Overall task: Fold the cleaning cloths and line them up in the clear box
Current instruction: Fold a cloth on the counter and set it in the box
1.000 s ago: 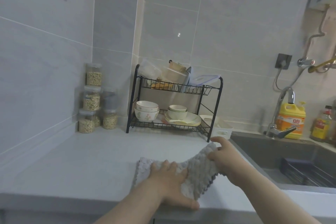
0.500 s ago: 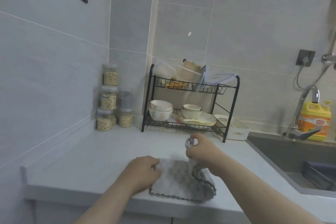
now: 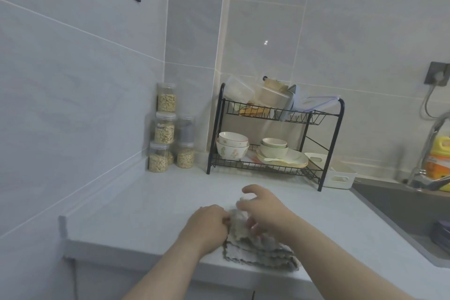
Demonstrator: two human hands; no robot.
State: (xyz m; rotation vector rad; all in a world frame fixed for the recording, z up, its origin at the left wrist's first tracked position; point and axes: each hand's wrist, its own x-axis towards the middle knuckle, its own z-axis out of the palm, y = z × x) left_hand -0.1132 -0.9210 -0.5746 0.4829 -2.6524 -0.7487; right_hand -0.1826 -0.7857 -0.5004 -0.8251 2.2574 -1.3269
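Cloth (image 3: 260,252) gripped by left hand (image 3: 207,225) and right hand (image 3: 265,212); dish rack (image 3: 243,167) and jars (image 3: 165,139) stand beyond.

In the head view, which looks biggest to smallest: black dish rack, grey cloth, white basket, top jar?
1. black dish rack
2. grey cloth, nearest the camera, so unsure
3. white basket
4. top jar

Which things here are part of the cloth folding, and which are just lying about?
In the job:
- grey cloth, part-folded on the counter
- left hand and right hand, both gripping it

Lying about:
- dish rack with bowls
- grain jars
- white basket
- detergent bottle
- sink
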